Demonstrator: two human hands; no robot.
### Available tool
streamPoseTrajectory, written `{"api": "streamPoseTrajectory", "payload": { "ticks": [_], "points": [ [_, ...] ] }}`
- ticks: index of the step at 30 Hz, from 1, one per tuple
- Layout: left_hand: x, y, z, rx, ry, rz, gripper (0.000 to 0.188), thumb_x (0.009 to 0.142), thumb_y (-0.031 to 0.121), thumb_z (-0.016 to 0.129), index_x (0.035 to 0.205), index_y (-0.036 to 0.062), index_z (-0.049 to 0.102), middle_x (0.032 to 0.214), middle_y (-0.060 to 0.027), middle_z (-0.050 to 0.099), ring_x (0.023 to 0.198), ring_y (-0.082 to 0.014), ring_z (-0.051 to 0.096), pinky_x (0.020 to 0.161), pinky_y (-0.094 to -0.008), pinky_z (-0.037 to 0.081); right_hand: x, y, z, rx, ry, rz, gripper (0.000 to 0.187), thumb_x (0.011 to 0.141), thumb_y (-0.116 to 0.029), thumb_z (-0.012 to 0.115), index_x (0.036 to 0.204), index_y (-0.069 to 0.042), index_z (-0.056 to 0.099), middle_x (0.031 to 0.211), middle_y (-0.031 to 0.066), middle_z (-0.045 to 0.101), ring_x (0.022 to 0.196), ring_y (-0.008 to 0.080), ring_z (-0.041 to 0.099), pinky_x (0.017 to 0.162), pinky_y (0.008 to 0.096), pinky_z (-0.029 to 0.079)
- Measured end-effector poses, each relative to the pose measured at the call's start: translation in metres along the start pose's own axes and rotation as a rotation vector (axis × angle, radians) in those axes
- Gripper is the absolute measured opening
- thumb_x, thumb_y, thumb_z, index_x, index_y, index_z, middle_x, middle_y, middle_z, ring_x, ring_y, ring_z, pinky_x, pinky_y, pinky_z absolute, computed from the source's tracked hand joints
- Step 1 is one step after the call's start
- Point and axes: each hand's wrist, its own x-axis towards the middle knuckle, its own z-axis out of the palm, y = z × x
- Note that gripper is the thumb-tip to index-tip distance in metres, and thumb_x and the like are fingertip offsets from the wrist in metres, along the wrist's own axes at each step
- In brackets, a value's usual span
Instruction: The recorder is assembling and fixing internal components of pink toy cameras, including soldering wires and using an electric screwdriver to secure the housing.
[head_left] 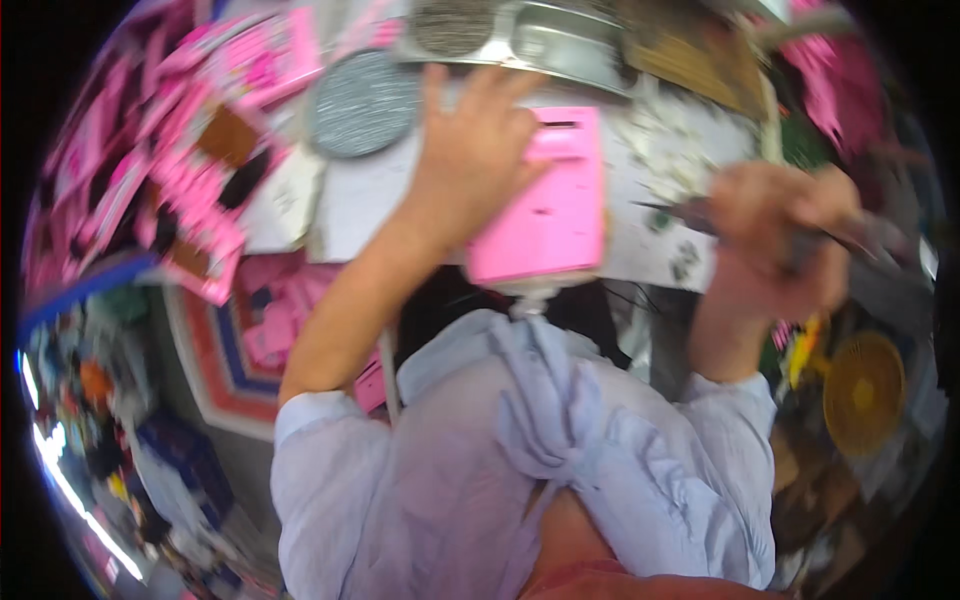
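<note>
A flat pink panel (556, 205) with a dark slot near its far end lies on the white work surface in front of me. My left hand (478, 140) rests at its far left side, fingers spread. The thumb reaches over the panel's edge, and the other fingers point toward the metal tray. To the right, clear of the panel, my right hand (785, 215) is closed around a dark, thin pointed tool (685, 212). Its tip points left toward the panel. Motion blur hides the exact kind of tool.
A round grey dish (366, 103) sits left of my left hand. Beyond stands a metal tray (570, 45) with compartments. Small white pieces (668, 140) are scattered right of the panel. Many pink parts (200, 180) pile up at left. A round yellow-brown object (864, 392) is at lower right.
</note>
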Motion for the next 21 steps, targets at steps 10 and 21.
{"api": "streamPoseTrajectory", "payload": {
  "ticks": [10, 21],
  "points": [
    [-0.485, 0.032, -0.066, -0.026, 0.283, -1.649, 0.027, 0.1, 0.023, 0.066, 0.11, -0.0022, 0.06, 0.094, -0.008, 0.058, 0.089, -0.018, 0.057, 0.085, -0.0326, 0.048, 0.003, 0.008, -0.026, 0.139, -0.061, 0.052, 0.026, 0.101, -0.038, 0.057, 0.11, -0.013, 0.056, 0.063, -0.0093, 0.051, 0.053, 0.0054, 0.046, 0.063, 0.0274, 0.036],
    [-0.365, -0.139, -0.104, -1.219, 1.117, -1.417, 0.061, 0.108, 0.049, 0.048, 0.136, -0.0048, 0.053, 0.134, -0.0196, 0.06, 0.124, -0.0308, 0.058, 0.1, -0.0458, 0.055, 0.025, 0.022, -0.009, 0.133, -0.138, 0.114, 0.024, 0.103, -0.033, 0.056, 0.11, -0.01, 0.056, 0.063, -0.0067, 0.046, 0.055, 0.0067, 0.043, 0.065, 0.0292, 0.037]
  ]
}}
